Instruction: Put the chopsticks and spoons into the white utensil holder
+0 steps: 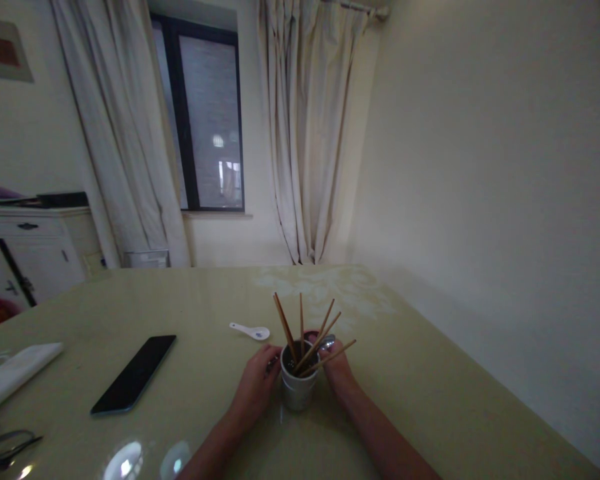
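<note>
A grey-white cup [298,393] stands upright on the table, holding several wooden chopsticks [285,327] that fan out above its rim. My left hand [257,377] is at the cup's left side with its fingers curled. A small dark, shiny thing [272,363] shows at those fingers, too small to name. On the cup's far right side is my right hand [339,367], its fingers partly hidden by the cup and chopsticks. It is closed around a shiny metal spoon [327,342]. A dark red thing [311,335] shows behind the rim, mostly hidden. Beyond my left hand lies a white ceramic spoon [253,331].
A black phone [135,377] lies to the left on the glossy greenish table [205,300]. Further left are a white flat object [17,373] and dark-framed glasses [7,447]. A wall [505,233] runs along the table's right edge. Curtains and a window are behind.
</note>
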Motion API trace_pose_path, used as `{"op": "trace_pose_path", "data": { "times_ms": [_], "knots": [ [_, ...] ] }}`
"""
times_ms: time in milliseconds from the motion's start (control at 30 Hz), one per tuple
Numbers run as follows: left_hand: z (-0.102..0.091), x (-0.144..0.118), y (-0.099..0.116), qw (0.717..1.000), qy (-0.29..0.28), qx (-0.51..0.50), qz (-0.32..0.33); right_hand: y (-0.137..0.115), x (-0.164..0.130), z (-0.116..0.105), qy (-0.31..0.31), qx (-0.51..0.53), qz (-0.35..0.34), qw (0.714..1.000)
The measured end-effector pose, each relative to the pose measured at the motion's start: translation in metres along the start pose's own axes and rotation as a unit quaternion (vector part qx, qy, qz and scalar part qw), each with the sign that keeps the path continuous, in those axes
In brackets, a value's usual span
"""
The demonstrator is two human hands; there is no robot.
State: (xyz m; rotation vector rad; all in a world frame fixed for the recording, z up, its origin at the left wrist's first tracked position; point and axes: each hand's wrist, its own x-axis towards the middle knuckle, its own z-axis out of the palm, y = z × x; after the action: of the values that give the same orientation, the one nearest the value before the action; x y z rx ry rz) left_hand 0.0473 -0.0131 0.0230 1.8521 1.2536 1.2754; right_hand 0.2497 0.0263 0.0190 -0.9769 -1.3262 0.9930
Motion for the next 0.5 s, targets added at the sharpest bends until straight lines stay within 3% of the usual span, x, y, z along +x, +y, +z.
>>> {"op": "trace_pose_path", "data": {
  "times_ms": [67,133,233,367,433,500],
  "knots": [
    [-0.001,0.000,0.003,0.999,0.037,0.003,0.005,-0.008,0.004,-0.009,0.058,-0.019,-0.020,0.998],
    [-0.007,-0.001,0.005,0.999,0.050,-0.016,-0.008,-0.019,0.009,-0.025,0.156,0.004,-0.038,0.987],
    [-0.019,-0.002,0.009,0.991,-0.051,-0.116,-0.050,-0.041,0.014,-0.055,0.316,0.069,-0.101,0.941],
    [-0.023,-0.007,0.018,0.956,-0.196,-0.216,-0.038,-0.077,0.011,-0.086,0.398,0.141,-0.206,0.883],
    [-0.015,-0.010,0.024,0.953,-0.211,-0.214,-0.033,-0.095,0.004,-0.093,0.436,0.152,-0.266,0.846],
    [-0.005,-0.011,0.029,0.961,-0.192,-0.198,-0.036,-0.110,-0.004,-0.092,0.459,0.156,-0.314,0.816]
  ]
}}
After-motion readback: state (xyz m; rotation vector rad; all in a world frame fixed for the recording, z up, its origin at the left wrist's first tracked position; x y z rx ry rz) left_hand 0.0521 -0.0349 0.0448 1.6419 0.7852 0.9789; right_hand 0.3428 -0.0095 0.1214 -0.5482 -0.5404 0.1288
